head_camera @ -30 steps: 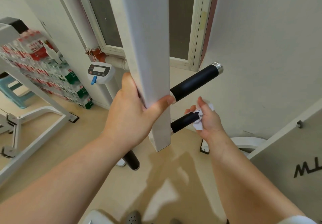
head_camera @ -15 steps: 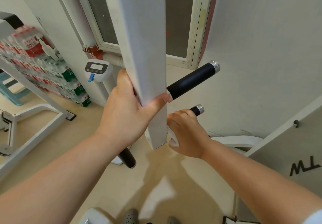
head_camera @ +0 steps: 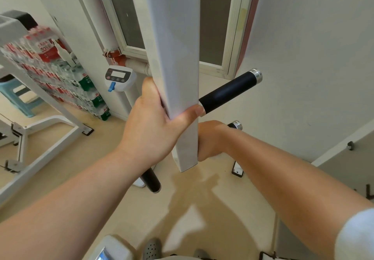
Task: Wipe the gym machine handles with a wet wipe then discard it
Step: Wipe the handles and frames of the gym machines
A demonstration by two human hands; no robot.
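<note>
the white square post [head_camera: 178,77] of the gym machine hangs down the middle of the view and ends in a free lower edge above the beige floor [head_camera: 202,209]. open floor lies below and in front of it, up to the white wall [head_camera: 313,57] on the right and the window frame [head_camera: 228,37] behind. 3 black handles stick out near the post's lower end: an upper handle [head_camera: 228,91] rising to the right with a silver end cap, a lower handle [head_camera: 234,125] of which only the silver-capped tip shows past the right wrist, and a third handle [head_camera: 151,179] pointing down to the left, below the left wrist. a small display unit [head_camera: 119,76] with a blue tab sits to the left of the post, and stacked packs of bottled water [head_camera: 60,73] stand against the wall further left, behind a white machine frame [head_camera: 40,138] resting on the floor.

the left hand [head_camera: 149,126] reaches up from the lower left and grips the post, thumb across its front face, fingers wrapped behind. the right hand [head_camera: 210,140] comes in from the lower right, fist curled around the lower handle just behind the post's right edge, partly hidden by it. the wet wipe cannot be seen; whether it lies inside that closed fist cannot be told.
</note>
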